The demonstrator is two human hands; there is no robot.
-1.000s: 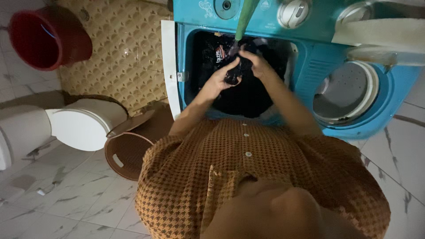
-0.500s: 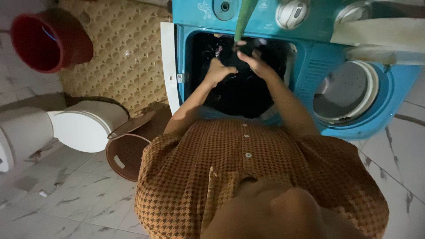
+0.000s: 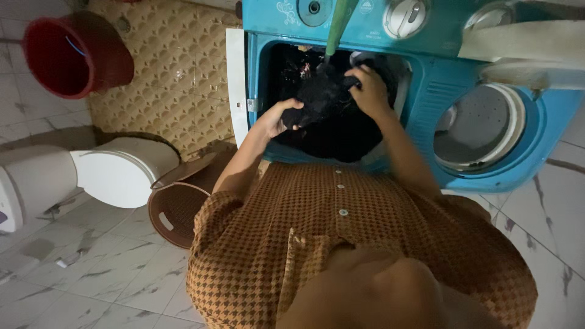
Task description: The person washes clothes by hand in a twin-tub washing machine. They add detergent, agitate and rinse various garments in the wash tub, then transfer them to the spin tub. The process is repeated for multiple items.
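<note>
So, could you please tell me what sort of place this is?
Most likely a home bathroom used for laundry: a blue twin-tub washer stands beside a white toilet on a marble-look tiled floor. Both hands, left and right, grip dark cloth in the tub.

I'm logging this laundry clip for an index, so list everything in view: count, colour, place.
washing machine: one, blue twin-tub, top centre to right
dark garment: one, black, in the open wash tub, gripped at both ends
hose: one, green, hanging into the wash tub
spin tub: one, white, open, right side of machine
dials: at least two, white, on the control panel
bucket: one, red, top left
toilet: one, white, left
basket: one, brown, floor beside toilet
shirt: one, orange checked, worn
left hand: gripping garment
right hand: gripping garment
</note>
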